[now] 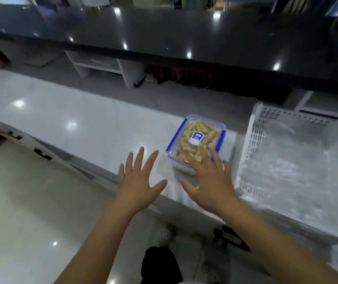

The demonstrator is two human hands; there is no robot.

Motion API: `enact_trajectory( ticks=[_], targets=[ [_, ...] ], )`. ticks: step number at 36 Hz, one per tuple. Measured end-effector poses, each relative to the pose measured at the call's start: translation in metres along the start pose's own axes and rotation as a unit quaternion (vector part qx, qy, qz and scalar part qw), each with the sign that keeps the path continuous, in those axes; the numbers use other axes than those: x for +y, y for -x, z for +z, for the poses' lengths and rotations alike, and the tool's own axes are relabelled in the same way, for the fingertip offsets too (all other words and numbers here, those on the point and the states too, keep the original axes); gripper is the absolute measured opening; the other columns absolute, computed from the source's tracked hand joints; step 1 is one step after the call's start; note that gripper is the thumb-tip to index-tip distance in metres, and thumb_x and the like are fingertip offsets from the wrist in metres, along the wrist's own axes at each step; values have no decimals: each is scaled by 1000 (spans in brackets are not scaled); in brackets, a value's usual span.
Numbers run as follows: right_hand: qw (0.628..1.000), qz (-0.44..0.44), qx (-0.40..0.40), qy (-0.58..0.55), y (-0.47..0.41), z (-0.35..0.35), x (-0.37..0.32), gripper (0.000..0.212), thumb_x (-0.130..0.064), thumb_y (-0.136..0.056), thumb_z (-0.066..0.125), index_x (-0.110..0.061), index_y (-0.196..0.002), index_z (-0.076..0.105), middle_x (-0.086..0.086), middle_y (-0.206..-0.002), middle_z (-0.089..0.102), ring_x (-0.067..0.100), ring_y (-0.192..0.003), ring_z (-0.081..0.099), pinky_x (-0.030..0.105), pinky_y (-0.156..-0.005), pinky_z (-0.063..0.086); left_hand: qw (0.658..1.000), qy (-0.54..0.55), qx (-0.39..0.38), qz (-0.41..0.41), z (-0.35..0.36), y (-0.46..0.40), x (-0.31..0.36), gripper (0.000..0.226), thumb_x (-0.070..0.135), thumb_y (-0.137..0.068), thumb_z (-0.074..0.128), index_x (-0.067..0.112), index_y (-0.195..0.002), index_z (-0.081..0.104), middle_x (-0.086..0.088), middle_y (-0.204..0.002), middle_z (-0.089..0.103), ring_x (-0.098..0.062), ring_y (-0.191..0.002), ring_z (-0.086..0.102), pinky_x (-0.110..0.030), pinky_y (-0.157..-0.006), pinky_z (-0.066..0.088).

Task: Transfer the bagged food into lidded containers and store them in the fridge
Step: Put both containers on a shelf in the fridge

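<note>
A clear rectangular container (194, 138) with a blue-rimmed lid and a white label sits on the white counter (71, 119), filled with pale yellow stick-shaped food. My right hand (209, 177) hovers over its near end with fingers spread, fingertips covering the lid's near edge; whether they touch it I cannot tell. My left hand (139, 179) is spread open just left of the container, above the counter's front edge, holding nothing. A crumpled clear plastic bag (166, 167) lies flat under the container's near end.
A white perforated plastic basket (252, 140) lined with clear plastic stands right of the container. A dark glossy shelf (184, 35) runs across the back, above the counter. Below the counter's front edge are a pale floor and a white shoe (162, 234).
</note>
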State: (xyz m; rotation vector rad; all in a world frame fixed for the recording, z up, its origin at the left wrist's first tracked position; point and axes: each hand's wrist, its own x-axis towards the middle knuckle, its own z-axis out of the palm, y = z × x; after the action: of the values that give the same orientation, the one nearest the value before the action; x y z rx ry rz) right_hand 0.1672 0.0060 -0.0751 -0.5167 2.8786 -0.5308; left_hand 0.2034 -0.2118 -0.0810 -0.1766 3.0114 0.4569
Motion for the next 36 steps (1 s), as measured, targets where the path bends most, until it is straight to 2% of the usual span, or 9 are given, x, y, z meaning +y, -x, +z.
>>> enact_trajectory(
  ticks=[8,11,13,20,23,28,31,34,36],
  targets=[
    [987,159,11,-2,-64,32,-10,75,-75,-87,37,-47,-152,12,-1,-168,-12,30,-153,-12,60,-119,10,992,72,-78,68,17,-111,-18,82,69,-92,45,43,-157,3,5,-169,-7,-27,-155,-9,-50,-123,3],
    [978,206,14,-1,-73,37,-14,84,-84,-81,27,-49,-154,3,-3,-167,-17,28,-152,-17,58,-120,5,984,61,-113,121,23,-140,-11,82,72,-92,41,43,-157,0,5,-169,-7,-27,-155,-9,-51,-122,2],
    [975,222,19,-11,-77,40,-16,82,-82,-83,32,-52,-153,1,-4,-166,-20,25,-151,-22,55,-120,3,976,57,-134,160,27,-157,-8,81,71,-93,40,43,-157,-1,5,-169,-6,-27,-155,-9,-51,-123,1],
    [974,216,68,-14,-84,45,-30,77,-78,-86,26,-56,-153,-5,-4,-166,-19,29,-150,-27,51,-120,-1,947,51,-161,273,38,-179,-20,66,72,-97,17,53,-151,-18,9,-169,-9,-24,-155,-10,-47,-122,-5],
    [976,205,77,-7,-88,49,-40,76,-75,-88,32,-51,-155,4,-3,-168,-10,30,-151,-23,53,-121,7,943,78,-173,274,33,-178,-36,63,66,-101,21,64,-138,-29,10,-168,-9,-21,-155,-10,-48,-122,-2],
    [978,196,69,-28,-95,62,-79,79,-75,-88,34,-49,-156,2,-5,-167,-15,29,-149,-28,53,-122,2,934,129,-198,267,12,-174,-72,62,57,-103,30,63,-141,-19,13,-168,-8,-15,-154,-9,-45,-126,6],
    [976,192,54,-90,-88,67,-102,79,-77,-86,34,-51,-155,5,-14,-165,-18,19,-148,-32,47,-122,-1,922,172,-228,263,-6,-166,-94,63,58,-101,36,58,-150,-4,20,-166,-1,-11,-154,0,-45,-124,23],
    [942,223,79,-239,-82,52,-111,71,-71,-85,49,-56,-150,24,-27,-164,3,2,-151,-4,32,-122,16,886,303,-270,227,-28,-161,-108,63,70,-88,53,73,-139,15,48,-146,21,14,-137,29,-25,-105,45],
    [860,287,140,-399,-82,34,-106,56,-62,-87,63,-57,-138,43,-35,-150,33,-8,-139,32,16,-103,41,863,389,-296,124,-35,-164,-114,68,63,-82,65,71,-137,26,40,-141,37,7,-126,47,-25,-93,52]
  ],
)
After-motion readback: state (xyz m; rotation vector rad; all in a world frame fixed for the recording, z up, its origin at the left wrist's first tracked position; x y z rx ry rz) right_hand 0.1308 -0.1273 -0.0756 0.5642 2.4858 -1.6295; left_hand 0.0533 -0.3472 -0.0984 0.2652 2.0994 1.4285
